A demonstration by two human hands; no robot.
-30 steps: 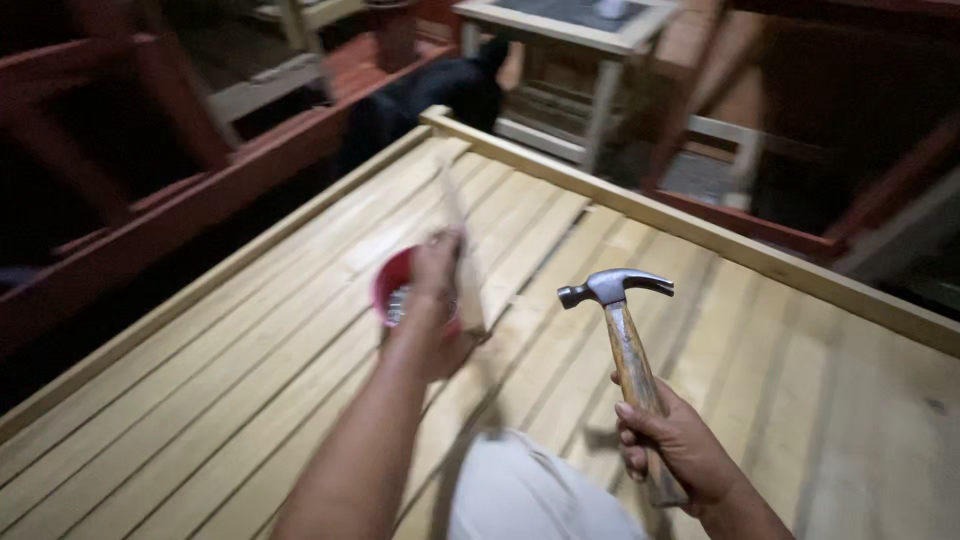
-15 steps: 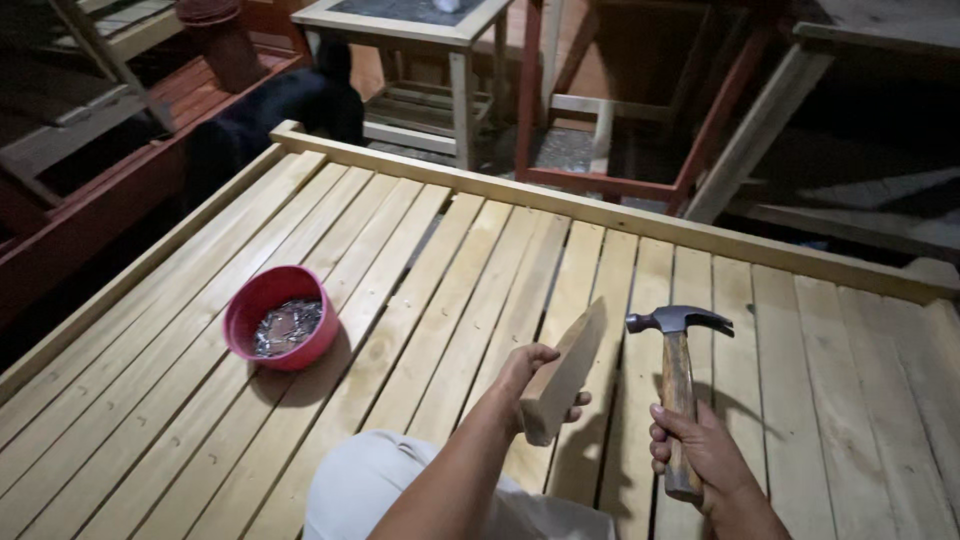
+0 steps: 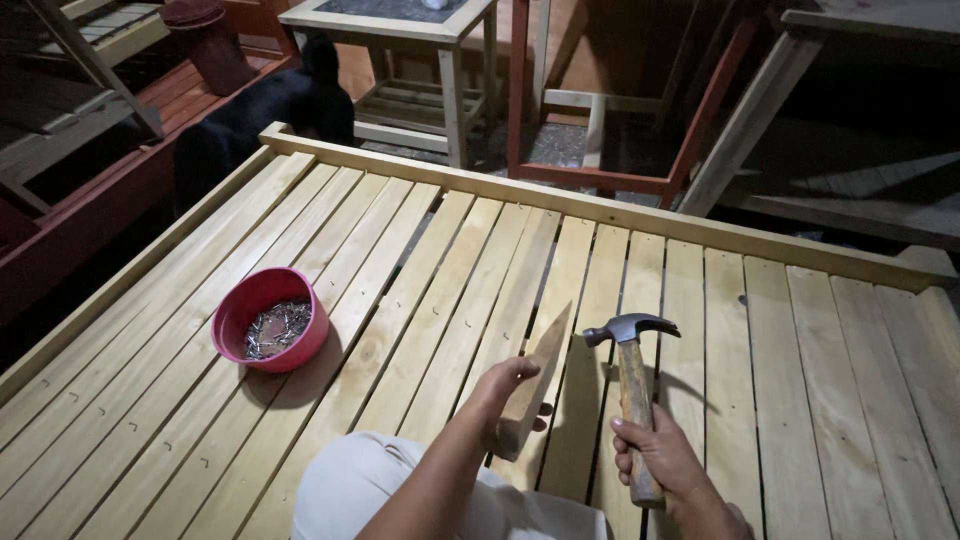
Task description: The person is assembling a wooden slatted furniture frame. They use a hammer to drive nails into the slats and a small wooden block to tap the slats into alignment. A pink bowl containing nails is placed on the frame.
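Wooden wedge (image 3: 530, 385) clasped in our left hand (image 3: 503, 388), upright on the slats (image 3: 420, 300); right hand (image 3: 660, 455) fisted around the hammer (image 3: 632, 395). We should steady both before striking. Beyond: red bowl of nails (image 3: 270, 320).

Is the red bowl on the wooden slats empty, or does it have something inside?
Not empty. The red bowl sits upright on the slats, and a layer of small metal nails covers its bottom, well below the rim.
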